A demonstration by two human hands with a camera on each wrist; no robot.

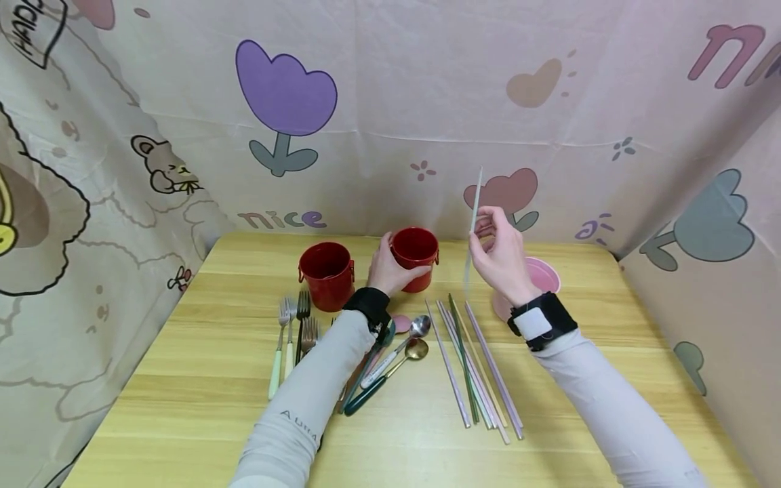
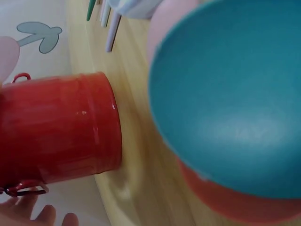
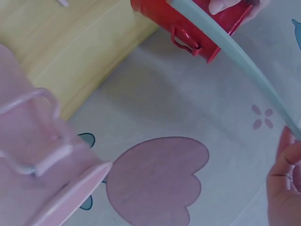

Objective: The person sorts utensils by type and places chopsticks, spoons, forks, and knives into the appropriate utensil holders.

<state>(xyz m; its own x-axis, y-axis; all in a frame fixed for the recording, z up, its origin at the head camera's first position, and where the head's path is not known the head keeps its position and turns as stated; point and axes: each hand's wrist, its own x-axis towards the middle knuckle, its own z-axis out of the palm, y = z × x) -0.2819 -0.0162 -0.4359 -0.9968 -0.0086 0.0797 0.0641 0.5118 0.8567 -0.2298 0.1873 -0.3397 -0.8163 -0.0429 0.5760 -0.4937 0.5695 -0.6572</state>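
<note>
My left hand (image 1: 390,270) holds a small red bucket (image 1: 417,252) near the back of the table, its thumb across the front. In the left wrist view, the same bucket (image 2: 61,129) lies sideways, with fingertips (image 2: 46,214) near its handle. My right hand (image 1: 502,257) pinches a pale grey-green chopstick (image 1: 476,203) and keeps it roughly upright, right of that bucket. In the right wrist view, the chopstick (image 3: 235,54) crosses in front of the bucket. Several chopsticks (image 1: 482,379), purple, pink, green and yellowish, lie on the table below the right hand.
Another red bucket (image 1: 332,278) stands to the left. Behind the right wrist is a pink bucket (image 1: 547,274). Forks (image 1: 289,339) lie at left; spoons (image 1: 390,366) lie partly under the left forearm. A patterned cloth (image 1: 390,88) hangs behind the wooden table (image 1: 183,359).
</note>
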